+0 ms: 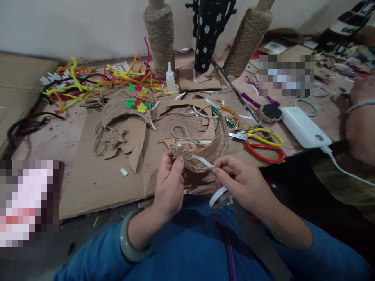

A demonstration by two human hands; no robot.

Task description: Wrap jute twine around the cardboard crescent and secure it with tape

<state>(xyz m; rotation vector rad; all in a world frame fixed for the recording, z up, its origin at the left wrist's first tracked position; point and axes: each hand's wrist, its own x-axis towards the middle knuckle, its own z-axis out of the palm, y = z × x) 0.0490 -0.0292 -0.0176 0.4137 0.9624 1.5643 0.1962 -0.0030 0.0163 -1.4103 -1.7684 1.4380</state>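
Observation:
My left hand (170, 183) pinches the left end of a curved cardboard crescent (215, 146) whose edge is wound with jute twine. Between the thumb and fingers of my right hand (241, 179) is the free end of a narrow white tape strip (203, 160), lying over the crescent's front edge. The roll of white tape (219, 198) hangs below that hand. Scissors (258, 144) with one yellow and one red handle rest just right of the crescent. Left of it are a twine-covered curved piece (124, 107) with bright pipe-cleaner flowers and a small twine star (115, 137).
Twine spools (159, 41) stand at the back beside a black flowered tumbler (206, 35). A glue bottle (170, 80) is near a heap of coloured pipe cleaners (73, 84). A white power bank (306, 127) with a cable lies right, near another person's arm (360, 121).

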